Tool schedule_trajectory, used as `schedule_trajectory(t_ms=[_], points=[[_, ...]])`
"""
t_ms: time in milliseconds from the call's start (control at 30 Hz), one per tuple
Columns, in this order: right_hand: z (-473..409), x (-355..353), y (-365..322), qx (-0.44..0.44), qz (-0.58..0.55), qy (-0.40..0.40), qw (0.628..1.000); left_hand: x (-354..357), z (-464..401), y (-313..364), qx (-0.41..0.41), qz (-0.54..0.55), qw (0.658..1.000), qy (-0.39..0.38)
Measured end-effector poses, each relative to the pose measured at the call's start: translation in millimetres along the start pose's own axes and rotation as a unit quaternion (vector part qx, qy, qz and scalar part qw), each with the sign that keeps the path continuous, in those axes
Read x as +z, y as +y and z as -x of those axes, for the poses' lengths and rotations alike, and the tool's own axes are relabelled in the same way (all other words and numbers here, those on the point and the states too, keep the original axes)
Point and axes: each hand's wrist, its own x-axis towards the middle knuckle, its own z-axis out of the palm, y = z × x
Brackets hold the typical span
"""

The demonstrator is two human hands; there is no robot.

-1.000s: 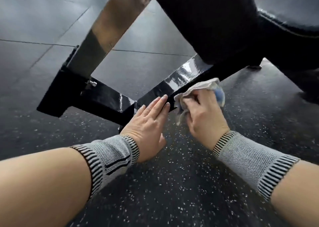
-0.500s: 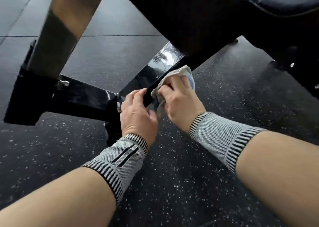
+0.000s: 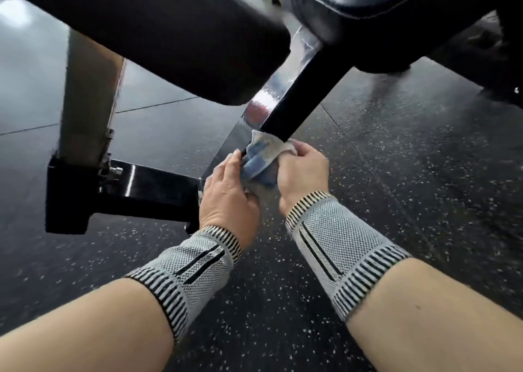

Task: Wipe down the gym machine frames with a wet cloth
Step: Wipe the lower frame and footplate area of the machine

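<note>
A glossy black frame bar [image 3: 300, 88] of the gym bench slopes from the padded seat down to the floor foot. A white and blue cloth [image 3: 261, 156] is wrapped over the bar's lower part. My right hand [image 3: 302, 170] grips the cloth from the right side of the bar. My left hand [image 3: 226, 199] has its fingers curled on the cloth's left side, by the bar's near edge; the fingertips are hidden behind the cloth. Both wrists wear grey striped bands.
A black cross foot [image 3: 119, 193] with a bolt lies on the floor at left, carrying a grey upright post [image 3: 87, 102]. Black pads [image 3: 169, 32] overhang the bar from above. Speckled black rubber flooring [image 3: 396, 173] spreads all around.
The view has moved closer under the pads. My left hand went from lying flat on the bar to curling onto the cloth. Both hands now hold the cloth around the bar.
</note>
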Motion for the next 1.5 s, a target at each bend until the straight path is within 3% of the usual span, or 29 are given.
schedule_trajectory(t_ms=[100,167,233,300,367,433,567,633,700,800,833,967,1033,1167,1300,1400,1500], points=[[-8,-11,-27,-0.083,-0.112,0.006,0.990,-5,1,4,-0.007,-0.021,1.000,-0.016],[-9,-16,-30,-0.071,-0.146,-0.018,0.987,-10,0,8,-0.016,-0.021,0.999,-0.026],[-6,-16,-17,-0.012,-0.106,-0.045,0.993,-13,0,10,-0.030,-0.015,0.999,-0.031],[0,-11,3,0.019,0.002,-0.095,0.995,-14,2,13,-0.039,-0.001,0.999,-0.029],[3,-4,18,0.035,0.017,-0.140,0.989,-15,4,15,-0.036,0.003,0.999,-0.024],[2,-4,15,0.006,0.012,-0.128,0.992,-16,5,16,-0.034,-0.010,0.999,-0.021],[-13,-19,-37,-0.125,-0.061,-0.027,0.990,-17,6,18,-0.037,-0.014,0.999,-0.019],[-14,-18,-46,-0.138,-0.091,-0.031,0.986,-16,6,19,-0.037,-0.012,0.999,-0.019],[-13,-11,-21,-0.115,-0.019,-0.074,0.990,-17,5,20,-0.047,-0.013,0.998,-0.026],[-1,-12,27,-0.111,0.230,-0.141,0.956,-21,2,12,-0.054,0.017,0.997,-0.045],[1,-13,31,-0.118,0.233,-0.135,0.956,-23,1,9,-0.055,0.036,0.996,-0.053],[-12,-11,-6,-0.152,0.013,-0.034,0.988,-31,-4,6,-0.045,0.066,0.993,-0.092],[-16,-7,-16,-0.166,-0.024,-0.029,0.985,-34,-6,4,-0.036,0.070,0.991,-0.112],[-8,3,24,-0.158,0.173,-0.052,0.971,-34,-7,-6,-0.017,0.052,0.992,-0.117],[0,13,51,-0.129,0.253,-0.093,0.954,-39,-13,-22,0.040,0.005,0.993,-0.112],[19,3,47,-0.111,0.473,-0.112,0.867,-43,-7,-36,0.072,-0.021,0.988,-0.132],[55,-3,45,-0.087,0.574,-0.150,0.801,-48,3,-67,0.123,-0.057,0.981,-0.138]])
